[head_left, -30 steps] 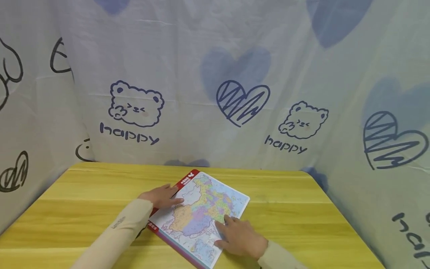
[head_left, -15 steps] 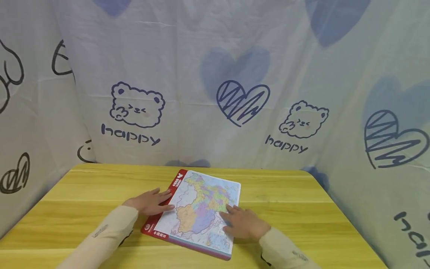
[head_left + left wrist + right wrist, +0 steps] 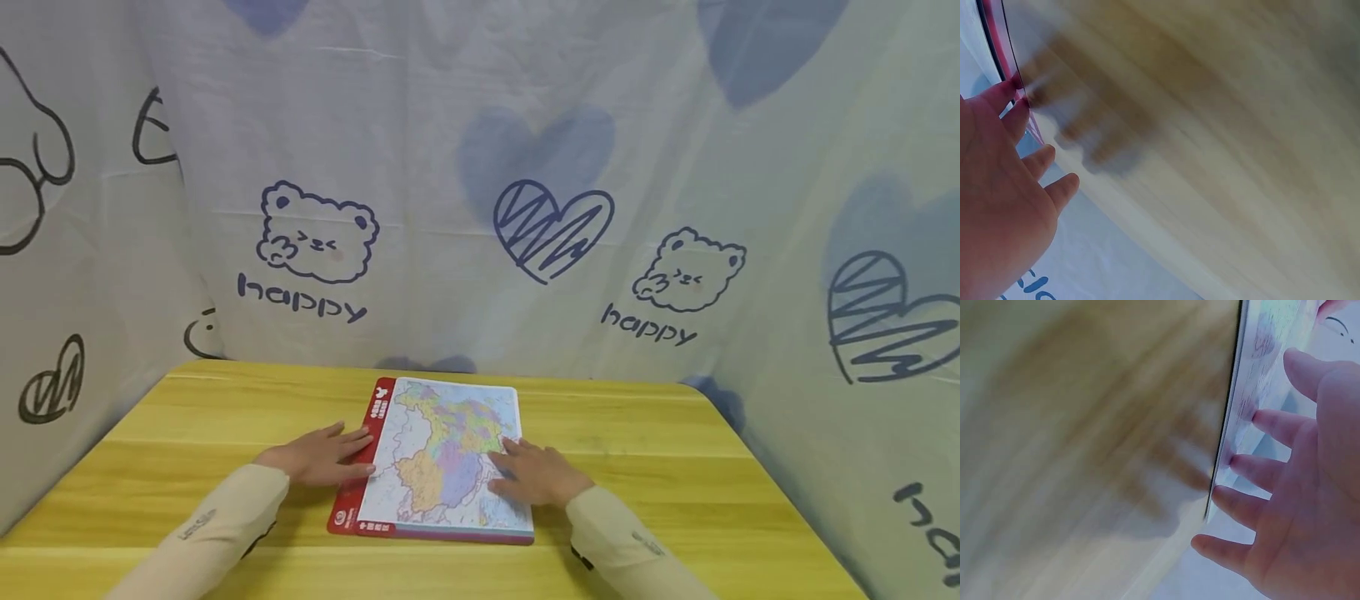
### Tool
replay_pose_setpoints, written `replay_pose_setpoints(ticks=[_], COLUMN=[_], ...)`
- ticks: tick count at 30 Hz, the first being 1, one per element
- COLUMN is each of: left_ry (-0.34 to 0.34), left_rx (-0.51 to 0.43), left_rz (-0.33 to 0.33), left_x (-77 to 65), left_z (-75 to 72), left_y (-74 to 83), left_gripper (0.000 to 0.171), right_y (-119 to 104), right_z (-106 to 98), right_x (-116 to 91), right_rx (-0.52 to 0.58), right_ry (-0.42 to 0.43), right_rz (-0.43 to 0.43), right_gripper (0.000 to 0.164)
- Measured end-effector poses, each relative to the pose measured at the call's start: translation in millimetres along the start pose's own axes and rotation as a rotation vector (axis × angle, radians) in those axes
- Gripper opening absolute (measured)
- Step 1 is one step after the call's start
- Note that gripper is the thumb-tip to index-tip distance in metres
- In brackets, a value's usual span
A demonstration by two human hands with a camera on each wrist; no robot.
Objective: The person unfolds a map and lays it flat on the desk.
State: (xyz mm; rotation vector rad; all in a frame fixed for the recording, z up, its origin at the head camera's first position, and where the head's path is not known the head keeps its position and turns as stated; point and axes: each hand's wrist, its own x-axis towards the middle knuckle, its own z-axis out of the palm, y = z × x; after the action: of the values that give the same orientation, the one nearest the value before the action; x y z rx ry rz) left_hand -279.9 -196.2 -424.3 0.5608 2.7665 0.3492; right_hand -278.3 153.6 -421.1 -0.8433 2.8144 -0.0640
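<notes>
A map board [image 3: 450,458] with a red left strip and a coloured map lies flat on the yellow wood-grain table, with a pinkish-purple front edge. My left hand [image 3: 318,457] rests on the red strip at its left side, fingers spread and fairly straight. My right hand [image 3: 542,473] touches the board's right edge with extended fingers. In the left wrist view, the left hand's fingertips [image 3: 1016,103] are right at the board's edge. The right wrist view shows the right hand [image 3: 1300,462] with its fingertips along the board's side.
The yellow table [image 3: 675,500] spreads around the board, with its far edge close to a white curtain [image 3: 420,292] printed with hearts, bears and writing. More of the curtain hangs at the left and right sides.
The map board has turned from a diagonal slant to nearly square with the table. Both hands have moved with it, the left one leftward and slightly nearer.
</notes>
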Motion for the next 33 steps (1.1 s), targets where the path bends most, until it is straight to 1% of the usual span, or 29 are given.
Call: replay_pose_setpoints(ticks=[7,12,17,21,24,28,30,31,33], left_ry=[0.015,0.021,0.021,-0.013,-0.036,-0.046,-0.047,-0.047,-0.042], left_rx=[-0.002,0.008,0.013,-0.008,-0.016,-0.008,-0.005,-0.005,-0.014], left_rz=[-0.008,-0.004,0.046,0.098,0.112,0.124,0.134,0.139,0.150], left_x=[-5.0,-4.1,-4.9,-9.4,-13.0,-16.2,-17.0,-17.3,-18.2], left_z=[-2.6,-2.9,-2.3,0.7,2.6,4.2,5.2,5.8,6.7], left_y=[0.4,0.1,4.2,10.1,13.9,15.9,15.7,15.3,14.0], left_gripper=[0.079,0.084,0.095,0.101,0.102,0.107,0.109,0.110,0.109], right_y=[3.9,5.4,3.7,0.7,-3.3,-12.5,-19.0,-22.9,-31.2], right_z=[0.9,-1.1,-3.1,-3.6,-3.6,-1.5,0.3,1.0,2.5], right_x=[14.6,20.8,22.1,21.3,19.6,15.0,11.0,8.2,2.2], right_rx=[0.017,0.030,0.042,0.044,-0.006,-0.159,-0.223,-0.234,-0.206], right_ry=[-0.005,-0.006,-0.015,-0.024,-0.023,-0.011,-0.005,-0.004,-0.010], right_rz=[0.022,0.031,0.043,0.057,0.071,0.055,0.020,-0.005,-0.062], right_gripper=[0.056,0.056,0.056,0.056,0.056,0.056,0.058,0.060,0.065])
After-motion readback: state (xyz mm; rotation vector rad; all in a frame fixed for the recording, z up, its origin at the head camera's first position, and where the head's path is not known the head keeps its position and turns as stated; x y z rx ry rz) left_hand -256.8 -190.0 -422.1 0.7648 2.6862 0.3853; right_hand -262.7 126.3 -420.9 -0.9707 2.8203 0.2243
